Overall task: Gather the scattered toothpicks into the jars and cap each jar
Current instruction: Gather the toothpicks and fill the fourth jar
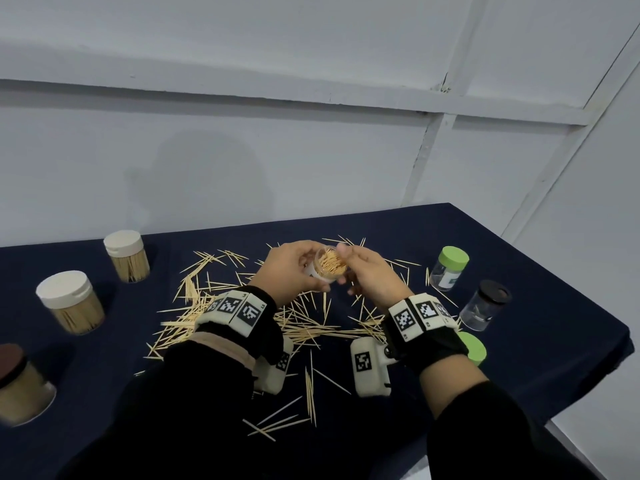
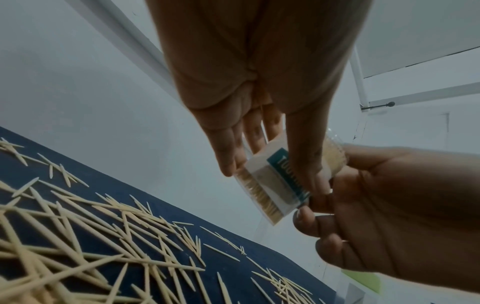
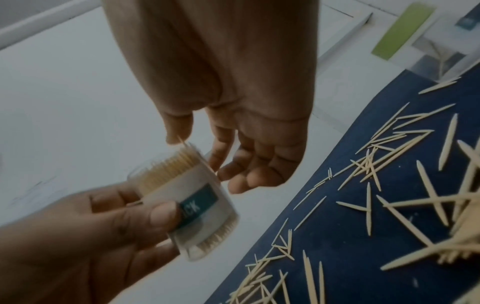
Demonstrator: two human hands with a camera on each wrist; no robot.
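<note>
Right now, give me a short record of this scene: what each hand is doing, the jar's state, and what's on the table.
left hand: grips open jar
right hand: fingers at the jar's mouth
open jar: uncapped, packed with toothpicks, held above the table
loose toothpicks: many scattered on the blue cloth
capped jars: three left, two right
loose green lid: near right wrist

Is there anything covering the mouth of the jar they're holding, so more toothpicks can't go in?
Nothing visible does. The jar, gripped by the left hand, has no cap on; its open mouth shows packed toothpick tips. The right hand is at its rim.
</note>
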